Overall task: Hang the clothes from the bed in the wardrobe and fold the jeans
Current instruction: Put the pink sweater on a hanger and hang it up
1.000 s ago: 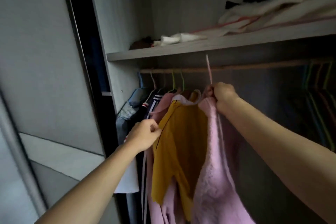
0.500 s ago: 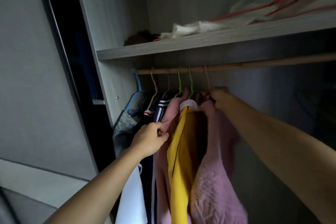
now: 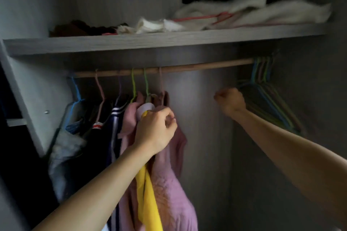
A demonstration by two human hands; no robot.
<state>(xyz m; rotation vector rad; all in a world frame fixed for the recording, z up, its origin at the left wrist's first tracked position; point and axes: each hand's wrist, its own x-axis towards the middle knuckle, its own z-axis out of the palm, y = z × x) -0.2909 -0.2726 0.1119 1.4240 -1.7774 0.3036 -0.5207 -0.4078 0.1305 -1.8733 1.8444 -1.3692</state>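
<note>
A wooden rail (image 3: 197, 67) runs under the wardrobe shelf. Several garments hang at its left end, the rightmost being a pink knitted sweater (image 3: 169, 184) next to a yellow garment (image 3: 148, 204). My left hand (image 3: 155, 129) has its fingers curled on the sweater's shoulder, just below the hanger hooks. To the right, my right hand (image 3: 231, 101) is raised in a fist below the rail, level with a bunch of empty coloured hangers (image 3: 268, 95). Nothing shows inside that fist.
The grey shelf (image 3: 150, 43) above the rail carries white, dark and brown folded fabrics. A navy striped top (image 3: 114, 118) and a denim piece (image 3: 73, 127) hang furthest left, against the wardrobe's side panel (image 3: 37, 99). Between the sweater and the empty hangers the rail is bare.
My right hand has let go of the pink sweater's hanger and moved right to the empty hangers. My left hand shifted from the darker clothes onto the sweater's shoulder.
</note>
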